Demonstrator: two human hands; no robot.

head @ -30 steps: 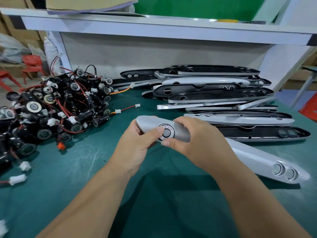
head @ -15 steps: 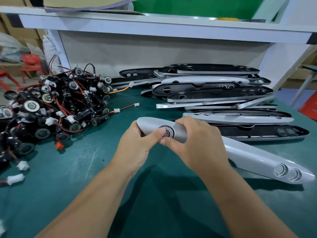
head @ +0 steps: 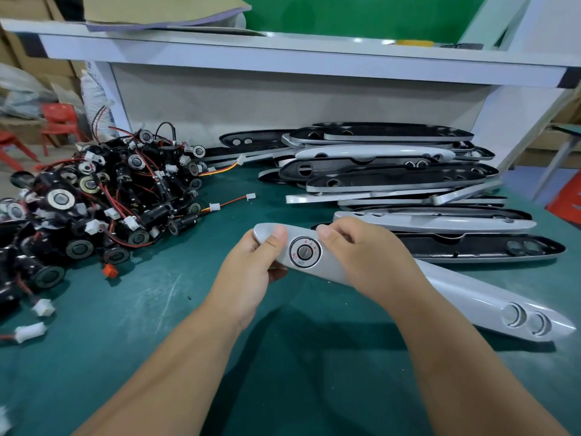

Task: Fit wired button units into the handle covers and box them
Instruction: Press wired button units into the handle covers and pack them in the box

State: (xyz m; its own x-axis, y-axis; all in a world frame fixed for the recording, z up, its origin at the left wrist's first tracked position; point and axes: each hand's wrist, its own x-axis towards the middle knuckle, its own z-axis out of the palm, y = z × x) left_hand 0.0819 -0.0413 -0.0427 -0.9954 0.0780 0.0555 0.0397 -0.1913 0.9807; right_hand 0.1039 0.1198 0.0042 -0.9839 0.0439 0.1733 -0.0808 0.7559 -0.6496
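Observation:
A long silver handle cover [head: 465,297] lies slantwise across the green table, its left end lifted in both hands. A round button unit [head: 304,252] with red lettering sits in the hole near that end. My left hand [head: 251,272] grips the cover's left tip, thumb on top. My right hand [head: 367,256] holds the cover just right of the button, fingers curled over its top edge. Two empty round holes [head: 525,317] show at the cover's far right end.
A heap of black wired button units [head: 94,202] with red wires and white plugs fills the left of the table. Several silver and black handle covers [head: 393,177] are stacked at the back right. A white shelf frame [head: 283,61] spans overhead behind them.
Both thumbs have slid off the button unit, which now shows fully in its hole. The left thumb moved toward the cover's tip, the right hand shifted slightly right.

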